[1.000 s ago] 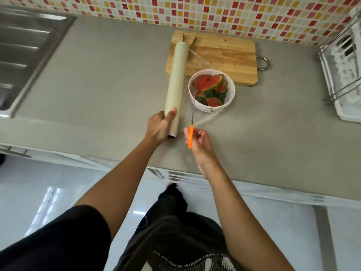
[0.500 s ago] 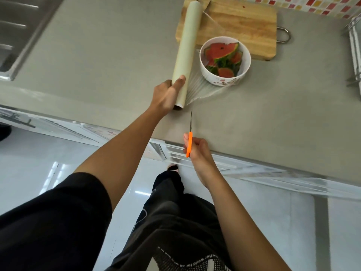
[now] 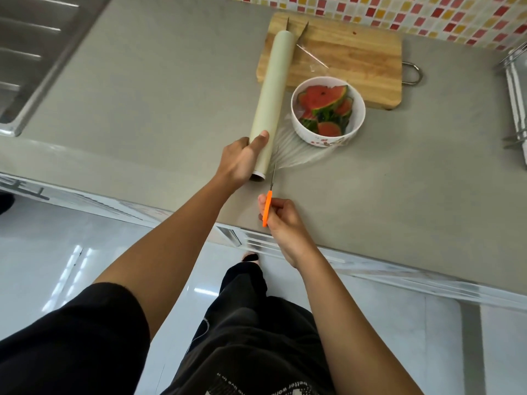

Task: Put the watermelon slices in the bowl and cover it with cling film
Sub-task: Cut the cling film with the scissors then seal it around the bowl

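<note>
While your left hand (image 3: 242, 161) holds the roll (image 3: 271, 106) down on the counter (image 3: 142, 95), keep the film (image 3: 296, 152) tight; your right hand (image 3: 285, 223), closed on the scissors (image 3: 269, 195), should cut close beside the roll, away from the bowl (image 3: 328, 109) of watermelon slices (image 3: 325, 99).

Black short sleeve (image 3: 71, 337) — dark printed trousers (image 3: 256, 337).

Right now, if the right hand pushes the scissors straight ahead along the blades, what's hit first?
The stretched cling film between the roll and bowl; the right hand has the scissors tips about at its near edge, though depth is unclear.
</note>
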`<state>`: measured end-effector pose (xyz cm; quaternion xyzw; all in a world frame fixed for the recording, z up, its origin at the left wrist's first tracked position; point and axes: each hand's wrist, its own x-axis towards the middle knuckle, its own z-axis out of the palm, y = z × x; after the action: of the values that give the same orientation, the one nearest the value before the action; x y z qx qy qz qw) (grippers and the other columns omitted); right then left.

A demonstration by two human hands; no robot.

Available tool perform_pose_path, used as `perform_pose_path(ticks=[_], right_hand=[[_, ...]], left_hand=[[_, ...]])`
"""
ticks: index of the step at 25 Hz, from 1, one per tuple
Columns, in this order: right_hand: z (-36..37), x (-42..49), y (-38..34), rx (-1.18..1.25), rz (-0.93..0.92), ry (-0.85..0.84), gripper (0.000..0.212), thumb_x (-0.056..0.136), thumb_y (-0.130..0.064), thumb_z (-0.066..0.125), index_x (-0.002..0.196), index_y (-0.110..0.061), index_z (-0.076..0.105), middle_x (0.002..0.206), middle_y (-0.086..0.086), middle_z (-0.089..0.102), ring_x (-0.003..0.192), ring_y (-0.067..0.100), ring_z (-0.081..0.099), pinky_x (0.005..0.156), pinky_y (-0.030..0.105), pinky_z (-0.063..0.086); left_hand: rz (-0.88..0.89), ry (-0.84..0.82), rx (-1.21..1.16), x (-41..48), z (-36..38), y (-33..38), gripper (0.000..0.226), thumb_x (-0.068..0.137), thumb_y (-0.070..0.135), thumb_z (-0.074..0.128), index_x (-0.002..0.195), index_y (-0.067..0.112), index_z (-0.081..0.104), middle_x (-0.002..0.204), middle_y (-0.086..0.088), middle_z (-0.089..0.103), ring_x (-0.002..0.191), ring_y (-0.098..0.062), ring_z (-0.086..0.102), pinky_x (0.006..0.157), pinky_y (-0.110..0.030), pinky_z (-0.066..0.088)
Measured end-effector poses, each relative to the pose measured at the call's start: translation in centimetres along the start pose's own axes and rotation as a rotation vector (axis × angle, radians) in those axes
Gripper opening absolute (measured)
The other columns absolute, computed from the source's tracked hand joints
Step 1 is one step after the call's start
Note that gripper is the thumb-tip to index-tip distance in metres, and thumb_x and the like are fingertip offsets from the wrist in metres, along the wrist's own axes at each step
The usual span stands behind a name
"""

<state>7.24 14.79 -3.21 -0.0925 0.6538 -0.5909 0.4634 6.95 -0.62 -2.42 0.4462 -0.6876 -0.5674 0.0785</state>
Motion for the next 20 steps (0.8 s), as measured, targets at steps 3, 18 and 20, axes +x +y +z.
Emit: perform_pose_path(ticks=[3,18,20], right_hand=[[0.2,0.5,0.0,0.021,-0.018,-0.007,0.034,0.092,-0.032,0.053,0.059,-0.024,0.05,0.049,-0.017,0.051,0.057,-0.005,0.051,0.08,0.02,0.042],[0.2,2.0,1.2,0.021,0.032,0.024,0.025,0.085,-0.045,0.057,0.09,-0.021,0.05,0.062,-0.021,0.062,0.066,-0.007,0.057,0.073,0.014,0.045],[0.3,2.8,0.4,-0.016,0.034,0.052,0.041,0.073,-0.06,0.057,0.087,-0.023,0.051,0.062,-0.019,0.059,0.064,-0.004,0.055,0.071,0.015,0.044]], left_hand=[[-0.003,-0.009,0.004,0.1,-0.1,0.0,0.044,0.083,0.06,0.049,0.074,0.018,0.059,0.081,-0.003,0.059,0.071,-0.021,0.057,0.057,-0.03,0.041],[-0.011,-0.037,-0.02,0.3,-0.6,0.1,0.048,0.084,0.058,0.049,0.073,0.012,0.057,0.077,-0.003,0.057,0.067,-0.021,0.055,0.058,-0.03,0.043],[-0.01,-0.036,-0.002,0.2,-0.6,0.1,0.049,0.085,0.058,0.048,0.075,0.011,0.058,0.077,-0.002,0.058,0.066,-0.019,0.054,0.057,-0.029,0.041]])
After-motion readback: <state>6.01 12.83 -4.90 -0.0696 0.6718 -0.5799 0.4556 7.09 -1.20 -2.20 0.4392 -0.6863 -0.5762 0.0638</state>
